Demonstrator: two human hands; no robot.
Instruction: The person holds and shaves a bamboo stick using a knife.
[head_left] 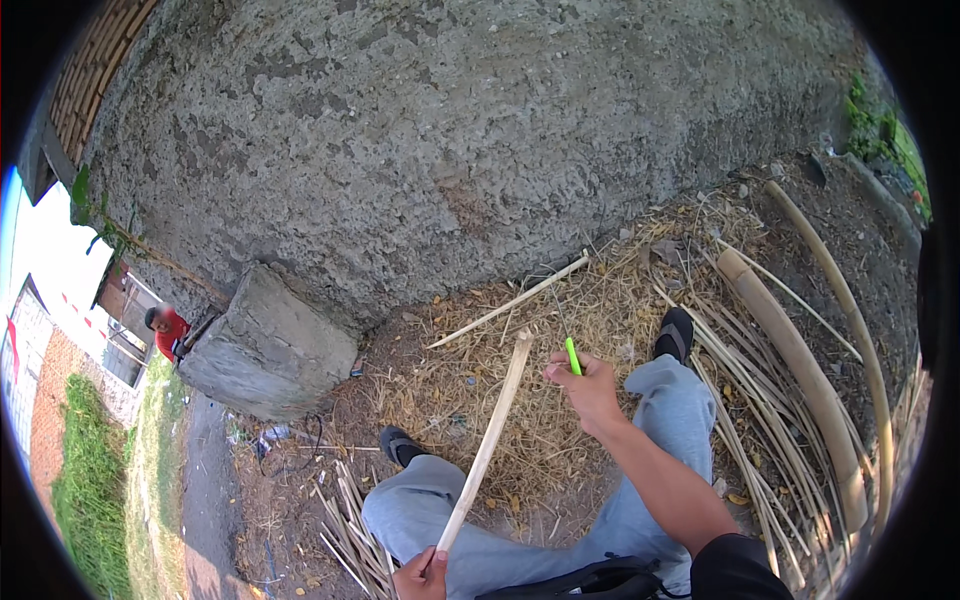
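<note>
Rough grey wall (500,150) tops the frame; at bottom centre, the left hand (420,576) has its grip round a bamboo strip (487,440); right of centre, the right hand (588,390) clasps a green-handled tool (572,356).

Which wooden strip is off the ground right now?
The pale strip slanting up from the left hand; the other strips lie on the ground.

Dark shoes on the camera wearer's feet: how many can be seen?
2. The left shoe is left of the pale strip held by the left hand; the right shoe is farther right than the right hand, near the thin strips.
</note>
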